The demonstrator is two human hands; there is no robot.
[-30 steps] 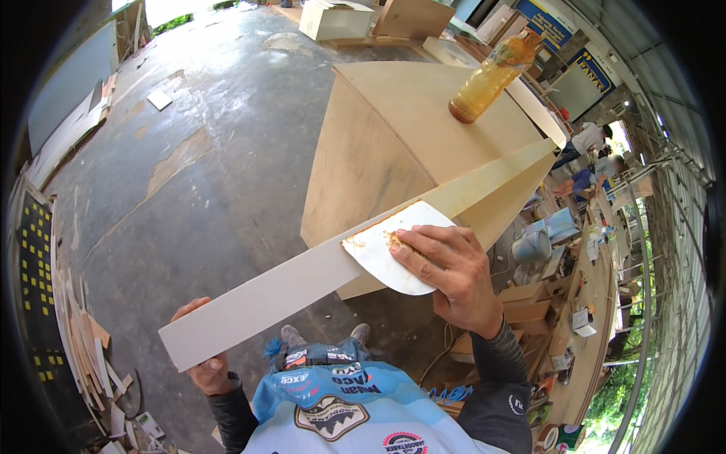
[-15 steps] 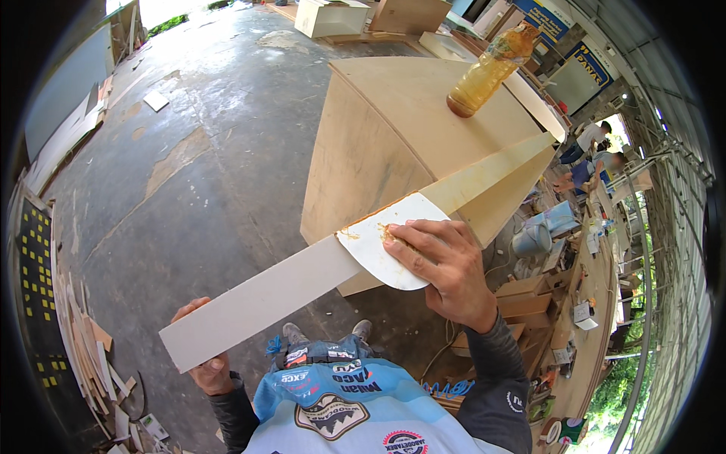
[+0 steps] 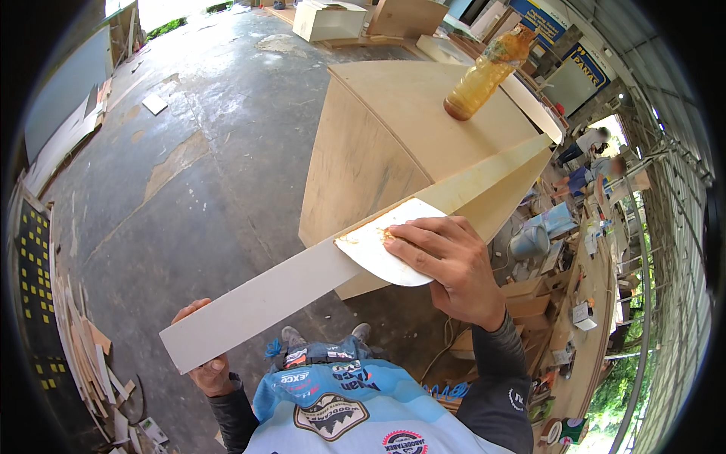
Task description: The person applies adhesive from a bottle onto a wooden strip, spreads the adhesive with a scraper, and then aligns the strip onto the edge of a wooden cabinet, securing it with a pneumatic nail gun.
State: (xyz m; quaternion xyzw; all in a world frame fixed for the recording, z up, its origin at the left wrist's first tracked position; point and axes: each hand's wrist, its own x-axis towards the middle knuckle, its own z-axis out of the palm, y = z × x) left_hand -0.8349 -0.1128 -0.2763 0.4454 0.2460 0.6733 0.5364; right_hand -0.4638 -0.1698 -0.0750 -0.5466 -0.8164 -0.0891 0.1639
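A long pale strip of board (image 3: 257,301) slants up from lower left across the corner of a wooden box (image 3: 370,144). Its near part is white; the stretch beyond the spreader looks yellowish. My left hand (image 3: 212,376) grips the near end, fingers wrapped around both long edges. My right hand (image 3: 467,266) presses a white, round-edged spreader (image 3: 364,244) flat on the strip, around its middle. Brown-orange residue marks the spreader near my fingertips and along its upper edge. A clear plastic bottle (image 3: 478,87) with amber liquid stands on top of the box.
Wood offcuts (image 3: 94,356) lie at the left beside a black panel with yellow squares (image 3: 36,265). A cluttered workbench (image 3: 582,325) runs along the right, with a grey bucket (image 3: 529,242) nearby. Two people (image 3: 594,166) are farther back. White cabinets (image 3: 329,21) stand behind.
My right hand has shifted slightly right, its wrist swinging outward. The spreader has tilted a little and now catches more light. My left hand and the strip have stayed put.
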